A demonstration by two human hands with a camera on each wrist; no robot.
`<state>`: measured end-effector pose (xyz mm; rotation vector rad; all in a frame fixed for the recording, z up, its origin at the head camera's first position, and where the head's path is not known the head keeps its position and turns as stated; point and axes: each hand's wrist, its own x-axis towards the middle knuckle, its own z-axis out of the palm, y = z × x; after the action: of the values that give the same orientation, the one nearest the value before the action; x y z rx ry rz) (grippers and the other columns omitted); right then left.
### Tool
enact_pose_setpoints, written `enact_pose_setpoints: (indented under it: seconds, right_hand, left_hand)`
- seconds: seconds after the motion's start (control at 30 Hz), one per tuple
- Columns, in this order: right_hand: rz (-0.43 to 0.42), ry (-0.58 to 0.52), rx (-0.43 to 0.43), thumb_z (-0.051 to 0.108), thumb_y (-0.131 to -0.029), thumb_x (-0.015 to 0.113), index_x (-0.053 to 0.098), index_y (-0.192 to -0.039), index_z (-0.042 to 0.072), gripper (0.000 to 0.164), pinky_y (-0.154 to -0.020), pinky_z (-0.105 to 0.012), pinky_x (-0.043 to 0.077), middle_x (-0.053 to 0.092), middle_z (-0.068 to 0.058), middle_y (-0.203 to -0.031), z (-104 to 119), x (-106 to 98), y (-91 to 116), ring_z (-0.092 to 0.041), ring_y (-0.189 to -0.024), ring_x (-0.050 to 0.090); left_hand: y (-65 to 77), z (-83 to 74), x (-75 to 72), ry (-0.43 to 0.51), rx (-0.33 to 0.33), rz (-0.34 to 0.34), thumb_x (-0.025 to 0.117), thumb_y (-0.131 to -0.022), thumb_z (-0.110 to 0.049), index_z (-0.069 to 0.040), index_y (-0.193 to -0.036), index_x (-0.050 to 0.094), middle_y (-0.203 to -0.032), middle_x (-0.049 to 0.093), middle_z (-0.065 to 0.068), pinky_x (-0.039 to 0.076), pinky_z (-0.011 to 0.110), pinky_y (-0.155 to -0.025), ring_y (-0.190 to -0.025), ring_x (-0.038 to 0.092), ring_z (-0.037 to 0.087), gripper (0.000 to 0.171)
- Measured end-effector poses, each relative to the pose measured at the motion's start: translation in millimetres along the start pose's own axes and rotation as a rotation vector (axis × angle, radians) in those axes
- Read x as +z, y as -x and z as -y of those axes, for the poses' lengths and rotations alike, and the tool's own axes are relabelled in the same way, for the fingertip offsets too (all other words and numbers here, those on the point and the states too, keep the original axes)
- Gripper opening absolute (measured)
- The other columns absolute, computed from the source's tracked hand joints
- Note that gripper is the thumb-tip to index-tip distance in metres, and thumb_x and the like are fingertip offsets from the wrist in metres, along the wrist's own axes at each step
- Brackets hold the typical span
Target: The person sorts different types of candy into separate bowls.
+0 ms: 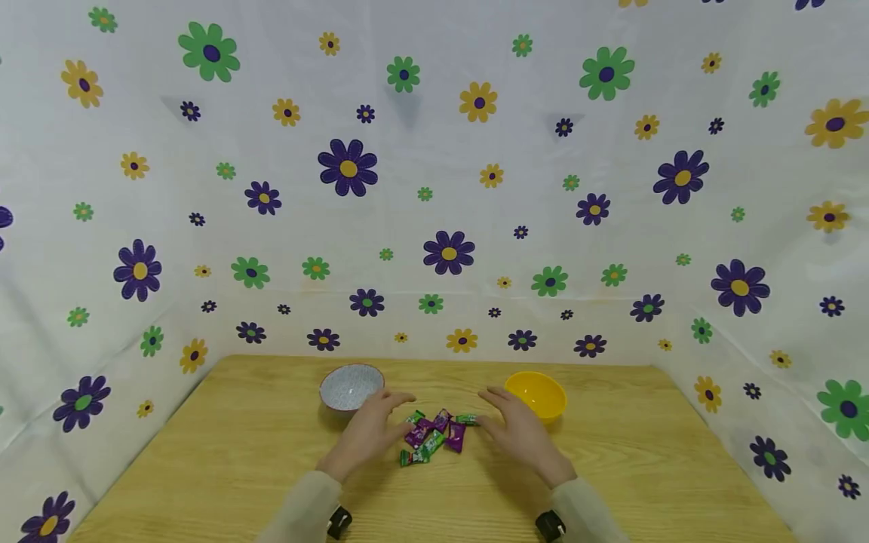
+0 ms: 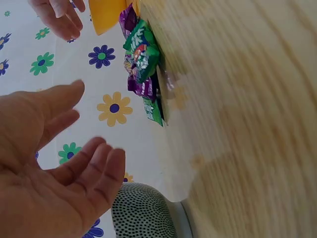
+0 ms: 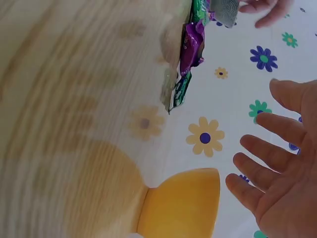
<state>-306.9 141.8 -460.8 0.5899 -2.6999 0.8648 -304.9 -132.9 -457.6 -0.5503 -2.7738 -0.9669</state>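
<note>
A small heap of wrapped candies (image 1: 432, 440), some purple and some green, lies mid-table between the two hands. My left hand (image 1: 370, 426) hovers at the heap's left with fingers apart and nothing held. Just behind it stands a grey patterned bowl (image 1: 351, 387) with a thin red rim. On the other side, my right hand (image 1: 519, 428) is held over the table with fingers spread, also holding nothing. A yellow bowl (image 1: 536, 395) stands beyond it, its near side partly covered by the hand. In the right wrist view the yellow bowl (image 3: 181, 206) appears below the fingers.
The wooden table (image 1: 645, 452) reaches back to a white curtain (image 1: 434, 151) printed with green, yellow and purple flowers, which also encloses both sides. Dark straps (image 1: 339, 522) show at the wrists below light sleeves.
</note>
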Motion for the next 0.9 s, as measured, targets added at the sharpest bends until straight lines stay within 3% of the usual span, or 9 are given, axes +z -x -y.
enact_pose_setpoints:
  seconds: [0.17,0.37,0.6,0.73,0.9]
  right_hand:
    - [-0.132,-0.075,0.062,0.016,-0.094,0.066,0.065,-0.123,0.003,0.032,-0.102,-0.051,0.046,0.065,-0.016,-0.127,-8,-7,-3,-0.035,-0.12,0.058]
    - [-0.235,-0.082,0.158,0.014,-0.093,0.066,0.065,-0.123,0.002,0.032,-0.103,-0.052,0.044,0.064,-0.017,-0.128,-28,-22,-6,-0.038,-0.121,0.057]
    - [-0.207,-0.077,0.326,0.012,-0.096,0.06,0.051,-0.137,-0.002,0.045,-0.11,-0.056,0.034,0.048,-0.025,-0.143,-58,-36,-9,-0.044,-0.134,0.042]
    - [-0.181,-0.102,0.409,0.012,-0.097,0.058,0.042,-0.143,-0.003,0.051,-0.111,-0.058,0.031,0.04,-0.029,-0.148,-66,-41,-6,-0.047,-0.137,0.036]
    - [-0.125,-0.228,0.503,0.015,-0.099,0.054,0.03,-0.149,-0.005,0.059,-0.108,-0.058,0.036,0.033,-0.032,-0.149,-73,-45,-2,-0.05,-0.134,0.036]
  left_hand:
    - [-3.8,12.9,1.5,0.052,0.013,0.116,0.073,-0.088,-0.018,-0.013,-0.124,0.065,-0.105,0.059,0.011,0.048,0.033,-0.072,-0.088,0.055,0.02,0.037]
    - [-9.1,27.0,0.6,0.122,0.053,0.249,0.073,-0.089,-0.02,-0.014,-0.119,0.068,-0.092,0.055,0.005,0.043,0.028,-0.064,-0.077,0.05,0.015,0.031]
    - [-14.4,34.9,-3.1,0.219,0.108,0.412,0.068,-0.092,-0.014,-0.015,-0.119,0.069,-0.085,0.057,0.004,0.041,0.025,-0.061,-0.07,0.046,0.01,0.027]
    - [-16.6,33.7,-2.7,0.23,0.137,0.474,0.067,-0.092,-0.015,-0.012,-0.12,0.069,-0.097,0.065,0.005,0.04,0.021,-0.059,-0.068,0.045,0.007,0.028]
    - [-19.4,34.6,1.4,0.232,0.15,0.504,0.068,-0.092,-0.015,-0.013,-0.12,0.07,-0.108,0.067,0.003,0.041,0.021,-0.062,-0.073,0.048,0.007,0.028]
